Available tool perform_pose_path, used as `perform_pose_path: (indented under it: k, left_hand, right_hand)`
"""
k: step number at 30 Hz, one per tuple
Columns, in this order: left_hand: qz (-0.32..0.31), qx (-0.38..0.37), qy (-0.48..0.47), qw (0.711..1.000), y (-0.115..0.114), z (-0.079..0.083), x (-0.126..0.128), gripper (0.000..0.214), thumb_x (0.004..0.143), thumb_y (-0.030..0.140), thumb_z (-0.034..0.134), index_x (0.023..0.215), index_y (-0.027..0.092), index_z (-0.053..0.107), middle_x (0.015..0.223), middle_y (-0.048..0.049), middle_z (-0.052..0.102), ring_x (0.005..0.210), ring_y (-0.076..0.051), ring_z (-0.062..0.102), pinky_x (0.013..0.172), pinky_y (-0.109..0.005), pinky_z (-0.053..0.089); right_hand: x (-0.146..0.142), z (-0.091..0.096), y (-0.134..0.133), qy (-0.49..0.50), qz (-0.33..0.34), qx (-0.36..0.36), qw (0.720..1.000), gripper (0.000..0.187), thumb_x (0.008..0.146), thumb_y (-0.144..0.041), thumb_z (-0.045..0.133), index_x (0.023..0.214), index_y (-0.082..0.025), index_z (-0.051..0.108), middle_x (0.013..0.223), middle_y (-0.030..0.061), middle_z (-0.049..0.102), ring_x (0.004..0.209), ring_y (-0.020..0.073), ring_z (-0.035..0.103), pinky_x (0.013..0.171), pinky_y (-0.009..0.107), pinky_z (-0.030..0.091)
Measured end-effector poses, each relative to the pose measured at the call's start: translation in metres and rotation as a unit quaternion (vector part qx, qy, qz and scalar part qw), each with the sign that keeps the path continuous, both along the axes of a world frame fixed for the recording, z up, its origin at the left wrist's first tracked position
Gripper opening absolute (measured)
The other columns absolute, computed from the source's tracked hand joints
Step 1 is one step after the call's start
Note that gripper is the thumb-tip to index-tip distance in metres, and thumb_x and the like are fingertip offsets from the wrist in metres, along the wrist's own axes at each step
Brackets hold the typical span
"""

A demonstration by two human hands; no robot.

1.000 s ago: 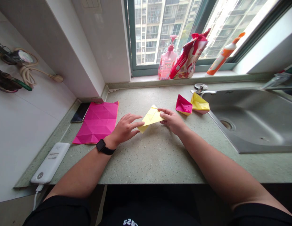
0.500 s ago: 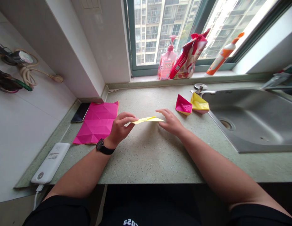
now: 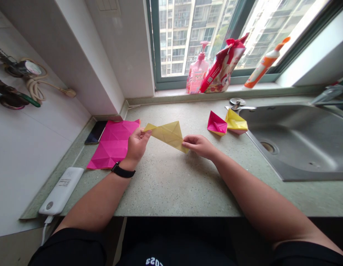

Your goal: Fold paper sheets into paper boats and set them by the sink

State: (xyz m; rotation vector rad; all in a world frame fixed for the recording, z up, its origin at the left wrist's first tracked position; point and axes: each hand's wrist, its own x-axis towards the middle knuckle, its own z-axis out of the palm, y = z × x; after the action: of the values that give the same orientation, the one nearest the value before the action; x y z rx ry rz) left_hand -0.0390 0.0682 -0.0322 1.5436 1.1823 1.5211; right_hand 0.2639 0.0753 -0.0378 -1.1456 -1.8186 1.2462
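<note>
Yellow paper (image 3: 167, 136) opened wide from flat fold, held above worktop (image 3: 171, 192). Left hand (image 3: 136, 145) grip pinches 9 o'clock tip; right hand (image 3: 199, 145) grip pinches 4 o'clock corner. Even, gentle tension protects creases.

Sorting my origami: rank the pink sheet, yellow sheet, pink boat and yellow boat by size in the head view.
Largest to smallest: pink sheet, yellow sheet, then pink boat and yellow boat, which look alike, so I won't rank them.
</note>
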Motion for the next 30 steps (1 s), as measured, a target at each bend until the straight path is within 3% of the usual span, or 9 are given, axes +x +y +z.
perform_pose_path:
  k: [3, 5, 7, 11, 15, 19, 24, 30]
  left_hand:
    - [0.061, -0.028, 0.035, 0.997, 0.011, -0.012, -0.007, 0.040, 0.102, 0.057, 0.069, 0.117, 0.020, 0.066, 0.119, -0.0111, 0.074, 0.109, -0.024, 0.073, 0.099, -0.041, 0.061]
    - [0.114, 0.010, 0.085, 0.990, 0.014, -0.016, -0.010, 0.046, 0.101, 0.046, 0.073, 0.136, 0.021, 0.058, 0.141, -0.0153, 0.065, 0.131, -0.027, 0.066, 0.114, -0.046, 0.055]
    - [0.119, 0.060, 0.162, 0.978, 0.011, -0.014, -0.011, 0.051, 0.100, 0.037, 0.073, 0.145, 0.022, 0.053, 0.149, -0.0167, 0.058, 0.143, -0.029, 0.057, 0.125, -0.051, 0.046]
    - [-0.011, 0.116, 0.317, 0.941, -0.007, -0.002, -0.002, 0.038, 0.105, 0.029, 0.062, 0.143, 0.024, 0.060, 0.142, -0.0118, 0.065, 0.139, -0.029, 0.060, 0.125, -0.054, 0.046]
    - [-0.137, 0.100, 0.431, 0.886, -0.024, 0.000, 0.011, 0.041, 0.107, 0.035, 0.063, 0.146, 0.026, 0.063, 0.147, -0.0122, 0.066, 0.139, -0.032, 0.061, 0.121, -0.056, 0.049]
    - [-0.172, 0.084, 0.470, 0.862, -0.028, -0.006, 0.015, 0.043, 0.107, 0.040, 0.065, 0.148, 0.027, 0.065, 0.154, -0.0123, 0.064, 0.142, -0.032, 0.060, 0.123, -0.056, 0.046]
    - [-0.194, 0.079, 0.498, 0.842, -0.029, -0.005, 0.016, 0.040, 0.106, 0.044, 0.066, 0.142, 0.026, 0.068, 0.155, -0.0135, 0.063, 0.145, -0.034, 0.058, 0.126, -0.057, 0.042]
    - [-0.259, 0.084, 0.481, 0.834, -0.029, 0.001, 0.016, 0.041, 0.096, 0.048, 0.080, 0.130, 0.025, 0.071, 0.148, -0.0124, 0.067, 0.139, -0.033, 0.062, 0.124, -0.054, 0.046]
  right_hand:
    - [-0.001, -0.003, 0.001, 0.033, -0.004, -0.026, 0.999, 0.036, 0.084, -0.051, 0.080, 0.106, -0.022, 0.076, 0.079, 0.0001, 0.073, 0.072, 0.0187, 0.066, 0.069, 0.033, 0.052]
    - [0.001, -0.005, 0.002, 0.023, -0.034, -0.022, 0.999, 0.041, 0.084, -0.045, 0.081, 0.118, -0.022, 0.074, 0.076, -0.0012, 0.072, 0.069, 0.0182, 0.067, 0.066, 0.032, 0.052]
    - [0.003, -0.006, 0.003, -0.007, -0.073, -0.014, 0.997, 0.046, 0.086, -0.039, 0.080, 0.127, -0.023, 0.072, 0.076, -0.0008, 0.074, 0.068, 0.0188, 0.068, 0.066, 0.032, 0.052]
    - [-0.001, -0.006, -0.002, -0.068, -0.101, 0.002, 0.993, 0.047, 0.091, -0.034, 0.076, 0.136, -0.024, 0.070, 0.077, 0.0000, 0.077, 0.064, 0.0194, 0.071, 0.065, 0.033, 0.053]
    - [-0.011, -0.006, -0.011, -0.079, -0.011, 0.029, 0.996, 0.043, 0.102, -0.039, 0.062, 0.143, -0.027, 0.069, 0.082, 0.0006, 0.080, 0.062, 0.0185, 0.070, 0.066, 0.033, 0.055]
    - [-0.010, -0.008, -0.009, -0.151, -0.031, 0.136, 0.979, 0.040, 0.101, -0.031, 0.059, 0.139, -0.028, 0.073, 0.086, 0.0023, 0.080, 0.072, 0.0206, 0.070, 0.077, 0.037, 0.058]
    - [0.000, -0.016, 0.001, -0.183, -0.060, 0.259, 0.946, 0.038, 0.096, -0.025, 0.064, 0.132, -0.026, 0.077, 0.123, 0.0134, 0.077, 0.115, 0.0319, 0.072, 0.107, 0.053, 0.057]
    - [-0.004, -0.032, 0.003, -0.207, -0.025, 0.278, 0.938, 0.041, 0.096, -0.021, 0.068, 0.135, -0.031, 0.076, 0.148, 0.0126, 0.069, 0.143, 0.0349, 0.061, 0.124, 0.062, 0.046]
